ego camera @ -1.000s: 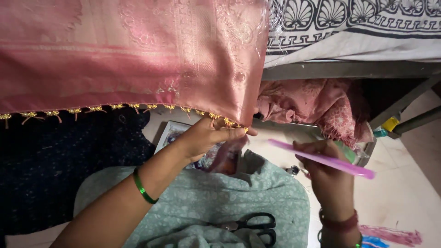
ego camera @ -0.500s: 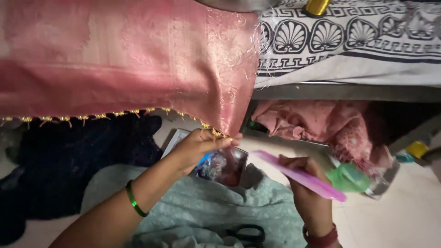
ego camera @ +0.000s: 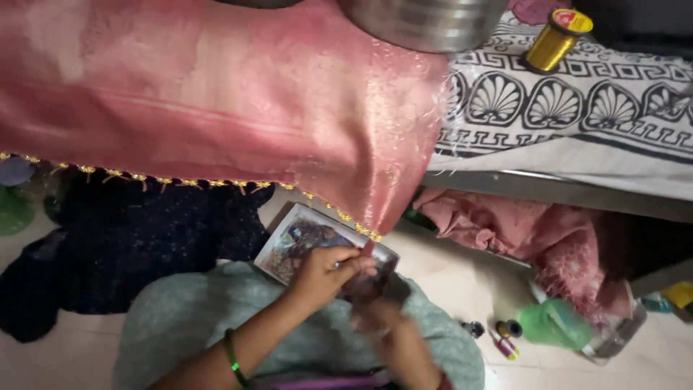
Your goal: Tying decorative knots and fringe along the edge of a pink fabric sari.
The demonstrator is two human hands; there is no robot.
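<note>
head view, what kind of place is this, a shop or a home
Probably a home room used for hand sewing. A pink fabric with gold tassels hangs off a bed with a patterned sheet, a gold thread spool lies on it, and small spools sit on the floor.

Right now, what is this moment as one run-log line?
left hand: pinching corner of pink cloth | right hand: blurred, close below | nearby: gold thread spool, picture card

Cloth (ego camera: 216, 108) hangs over bed (ego camera: 577, 137) edge, left; thread spool (ego camera: 552, 40) on bed, right. Left hand (ego camera: 328, 271) below cloth corner, right hand (ego camera: 393, 336) just beside. Small spools (ego camera: 505, 336) on floor, right.
</note>
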